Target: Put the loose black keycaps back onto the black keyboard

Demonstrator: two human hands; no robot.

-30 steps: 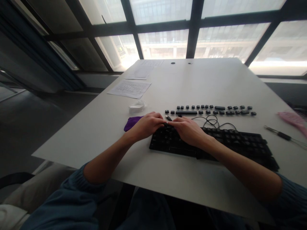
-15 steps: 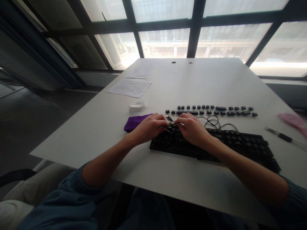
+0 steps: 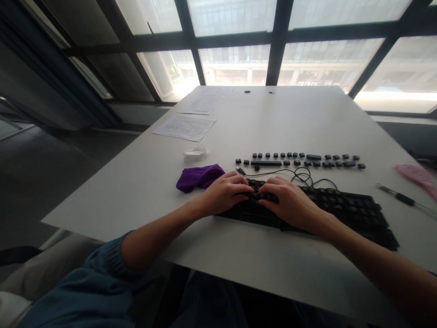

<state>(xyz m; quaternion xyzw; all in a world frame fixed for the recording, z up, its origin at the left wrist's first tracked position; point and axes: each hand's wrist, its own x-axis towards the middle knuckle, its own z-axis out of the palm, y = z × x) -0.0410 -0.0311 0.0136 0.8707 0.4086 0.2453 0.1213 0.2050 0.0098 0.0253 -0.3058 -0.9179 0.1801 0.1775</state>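
A black keyboard point(image 3: 344, 207) lies on the white table, slightly turned, with its left part under my hands. My left hand point(image 3: 227, 193) rests on its left end, with curved fingers on the keys and the thumb a little apart. My right hand point(image 3: 290, 200) is just beside it, index finger and thumb apart over neighbouring keys. Nothing held shows in either hand; the keys beneath the fingers are partly hidden. Behind the keyboard, loose black keycaps stand in two rows, with a long key point(image 3: 266, 163) among them. A single keycap point(image 3: 256, 168) sits nearer, by the cable.
A purple cloth pouch point(image 3: 200, 177) lies left of the keyboard, a clear plastic packet point(image 3: 195, 153) behind it. The USB cable point(image 3: 300, 173) coils behind the keyboard. At right are a wire tool point(image 3: 404, 197) and a pink item point(image 3: 416, 176). Written sheets point(image 3: 186, 126) lie farther back.
Both hands have moved a little right and toward me, from the keyboard's upper left edge down onto its keys. The single keycap by the cable now shows.
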